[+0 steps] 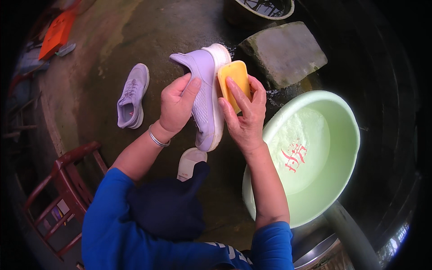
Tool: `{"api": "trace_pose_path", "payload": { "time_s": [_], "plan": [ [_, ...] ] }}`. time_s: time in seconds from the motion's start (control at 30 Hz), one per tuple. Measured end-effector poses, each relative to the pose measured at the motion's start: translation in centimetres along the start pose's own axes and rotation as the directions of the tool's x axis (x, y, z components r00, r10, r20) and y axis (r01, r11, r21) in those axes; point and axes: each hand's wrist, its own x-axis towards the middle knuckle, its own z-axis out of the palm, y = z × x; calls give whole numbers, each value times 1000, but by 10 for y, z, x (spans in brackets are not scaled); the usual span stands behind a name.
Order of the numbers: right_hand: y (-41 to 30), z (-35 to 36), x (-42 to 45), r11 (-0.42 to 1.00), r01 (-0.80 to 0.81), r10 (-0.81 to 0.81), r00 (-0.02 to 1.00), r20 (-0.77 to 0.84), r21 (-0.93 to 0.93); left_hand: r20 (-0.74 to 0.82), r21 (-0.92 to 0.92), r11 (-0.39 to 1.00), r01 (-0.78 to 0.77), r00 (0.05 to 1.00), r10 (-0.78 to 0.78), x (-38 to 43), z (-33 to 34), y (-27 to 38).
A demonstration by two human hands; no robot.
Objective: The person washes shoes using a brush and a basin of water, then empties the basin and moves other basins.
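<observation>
A lavender sneaker [206, 98] with a white sole is held up on its side, its heel toward the top of the view. My left hand [179, 101] grips it at the collar, thumb outside and fingers partly hidden inside the opening. My right hand [244, 109] holds a yellow bar of soap [234, 82] by its edges against or very near the sole; actual contact cannot be told. The matching sneaker [133, 96] rests on the wet floor to the left. At the right is a pale green plastic basin [344, 175] with water in it.
A stone block [287, 50] lies beyond the basin, below a dark bucket [288, 11] of liquid. Lower left is a red-brown wooden chair [71, 182]. A pale slipper [189, 162] is on the floor under the held shoe. An orange object [57, 33] lies upper left.
</observation>
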Motion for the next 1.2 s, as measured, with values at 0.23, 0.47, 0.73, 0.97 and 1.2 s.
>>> {"api": "trace_pose_path", "payload": {
  "time_s": [0.23, 0.47, 0.73, 0.97, 1.2],
  "plan": [
    [-5, 12, -16, 959, -267, 201, 877, 437, 96, -172, -109, 993, 44, 983, -63, 16, -32, -22],
    [-14, 29, -26, 992, -124, 104, 899, 426, 19, -183, 89, 995, -33, 982, 49, 18, -26, -20],
    [2, -6, -50, 935, -351, 322, 901, 291, 50, -304, 12, 988, 151, 942, -140, 22, -37, -58],
    [-7, -7, -94, 896, -427, 396, 892, 219, 122, -50, -447, 818, 361, 904, -426, 5, -53, -56],
    [-2, -14, -94, 889, -418, 381, 902, 203, 190, 432, -507, 474, 720, 688, -583, -21, -79, -32]
  ]
}}
